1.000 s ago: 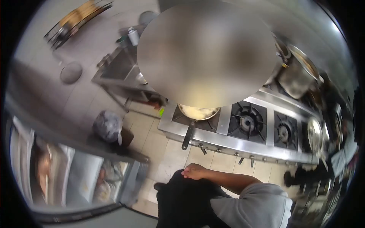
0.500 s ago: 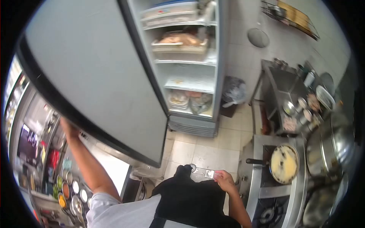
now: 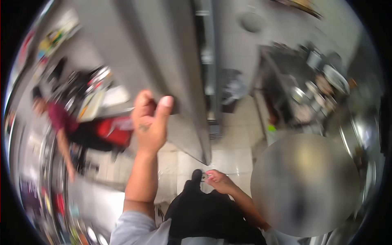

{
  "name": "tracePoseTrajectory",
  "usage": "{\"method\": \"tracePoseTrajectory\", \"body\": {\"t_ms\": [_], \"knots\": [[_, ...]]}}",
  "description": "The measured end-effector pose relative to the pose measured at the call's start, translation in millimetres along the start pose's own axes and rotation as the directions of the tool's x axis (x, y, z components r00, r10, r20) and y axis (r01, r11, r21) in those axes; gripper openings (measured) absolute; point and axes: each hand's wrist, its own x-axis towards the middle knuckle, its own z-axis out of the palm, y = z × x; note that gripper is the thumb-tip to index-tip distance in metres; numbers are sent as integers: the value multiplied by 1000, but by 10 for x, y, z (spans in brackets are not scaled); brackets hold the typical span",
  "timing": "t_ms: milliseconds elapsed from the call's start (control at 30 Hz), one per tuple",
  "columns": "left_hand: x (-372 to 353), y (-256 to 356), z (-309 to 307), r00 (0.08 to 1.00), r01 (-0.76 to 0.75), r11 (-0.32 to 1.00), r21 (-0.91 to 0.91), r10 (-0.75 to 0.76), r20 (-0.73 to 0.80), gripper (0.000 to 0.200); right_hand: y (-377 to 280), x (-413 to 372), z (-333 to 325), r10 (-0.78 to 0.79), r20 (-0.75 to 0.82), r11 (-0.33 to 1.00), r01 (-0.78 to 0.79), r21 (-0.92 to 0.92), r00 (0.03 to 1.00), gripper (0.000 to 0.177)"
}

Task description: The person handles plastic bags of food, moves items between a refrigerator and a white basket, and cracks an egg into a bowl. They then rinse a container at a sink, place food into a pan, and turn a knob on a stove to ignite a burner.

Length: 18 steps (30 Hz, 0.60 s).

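Evidently, I had the left hand (image 3: 150, 130) at the fridge door (image 3: 116, 45), thumb parted from the fingers, likely to control its swing; the right hand (image 3: 219, 181) was curled by the black apron (image 3: 204, 214), its grip unclear from my end. The door hid most shelves (image 3: 209, 90); beyond stood a bin bag (image 3: 234, 86) and sink (image 3: 281, 67).

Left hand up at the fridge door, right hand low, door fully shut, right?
Not shut: the head view shows the fridge door open, shelf edges visible beside it. The left hand is up at it, the right hand low.
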Motion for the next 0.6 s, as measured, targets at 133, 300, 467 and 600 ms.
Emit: {"method": "tracePoseTrajectory", "body": {"t_ms": [133,300,467,600], "knots": [[386,-575,625,997,19,995,-102,-12,74,12,499,226,-184,49,-111,997,-55,-55,993,49],[360,-1724,1192,997,29,915,-402,4,81,19,646,92,-403,286,-405,956,-229,185,869,40],[367,-2885,1619,868,-269,951,-151,308,389,14,441,-375,-416,431,-676,899,-220,378,598,38],[434,-3377,1771,645,-645,754,-129,626,437,12,134,-645,-515,519,-788,854,-236,463,332,42]]}}
